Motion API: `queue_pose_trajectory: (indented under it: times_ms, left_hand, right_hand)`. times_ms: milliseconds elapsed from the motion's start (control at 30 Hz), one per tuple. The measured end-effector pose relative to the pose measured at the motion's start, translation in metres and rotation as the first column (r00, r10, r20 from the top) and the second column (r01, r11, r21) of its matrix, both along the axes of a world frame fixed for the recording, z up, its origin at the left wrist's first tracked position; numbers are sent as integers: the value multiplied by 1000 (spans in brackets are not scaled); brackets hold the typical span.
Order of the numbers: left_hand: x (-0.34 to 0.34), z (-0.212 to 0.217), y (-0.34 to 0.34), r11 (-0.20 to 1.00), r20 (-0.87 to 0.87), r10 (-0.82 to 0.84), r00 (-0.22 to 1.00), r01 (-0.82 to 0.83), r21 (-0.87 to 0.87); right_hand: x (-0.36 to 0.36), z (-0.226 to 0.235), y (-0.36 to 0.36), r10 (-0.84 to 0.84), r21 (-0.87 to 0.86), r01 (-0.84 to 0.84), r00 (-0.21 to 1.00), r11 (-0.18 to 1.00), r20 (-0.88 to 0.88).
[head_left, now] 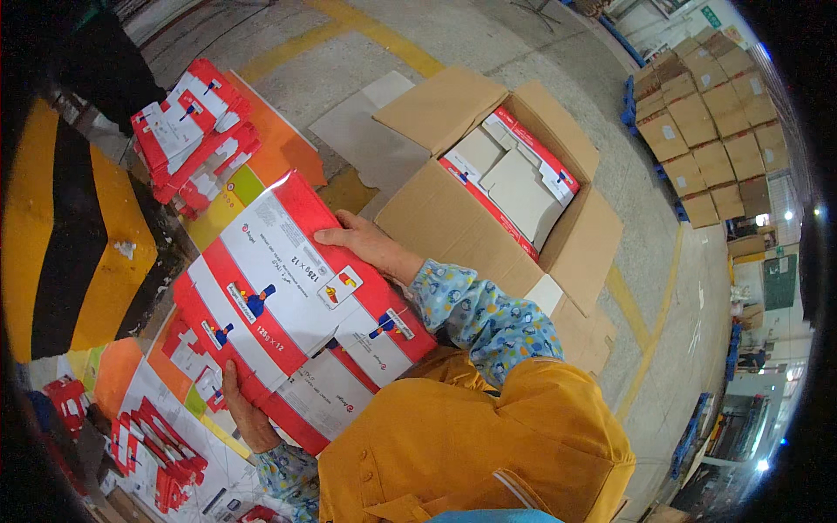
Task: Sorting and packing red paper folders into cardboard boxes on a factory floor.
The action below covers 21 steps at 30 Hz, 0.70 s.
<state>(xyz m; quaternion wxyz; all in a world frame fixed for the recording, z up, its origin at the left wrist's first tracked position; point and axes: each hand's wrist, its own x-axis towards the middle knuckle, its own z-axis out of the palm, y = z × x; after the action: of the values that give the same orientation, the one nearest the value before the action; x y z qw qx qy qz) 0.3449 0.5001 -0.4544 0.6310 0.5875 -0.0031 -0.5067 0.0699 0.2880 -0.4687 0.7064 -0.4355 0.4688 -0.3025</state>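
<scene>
I hold a flattened red and white carton [288, 305] with printed panels in front of my yellow apron, using both hands. My left hand [247, 417] grips its lower edge from beneath, fingers wrapped around the red border. My right hand [366, 246] lies on its upper right edge, with the blue patterned sleeve behind it. Just beyond the right hand stands an open brown cardboard box [453, 222], flaps spread, with red and white cartons [514, 174] packed inside it.
A stack of folded red and white cartons [192, 131] lies at the upper left on orange sheets. More of them [157, 453] lie at the lower left. A yellow and black striped barrier [70, 244] stands at the left. Brown boxes [706, 113] are stacked at the far right.
</scene>
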Motion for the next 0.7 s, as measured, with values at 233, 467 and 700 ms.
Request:
queue_pose_trajectory:
  times_ms: [233, 467, 700]
  left_hand:
    - [-2, 6, 3, 995, 28, -70, 997, 72, -67]
    - [-31, 50, -12, 997, 22, 32, 999, -31, -64]
    - [-7, 10, 2, 998, -24, 56, 998, -56, -10]
  right_hand:
    - [6, 4, 2, -21, 12, 20, 998, 1000, 67]
    - [5, 9, 2, -10, 107, -2, 994, 994, 105]
    - [10, 21, 3, -43, 117, 33, 995, 993, 86]
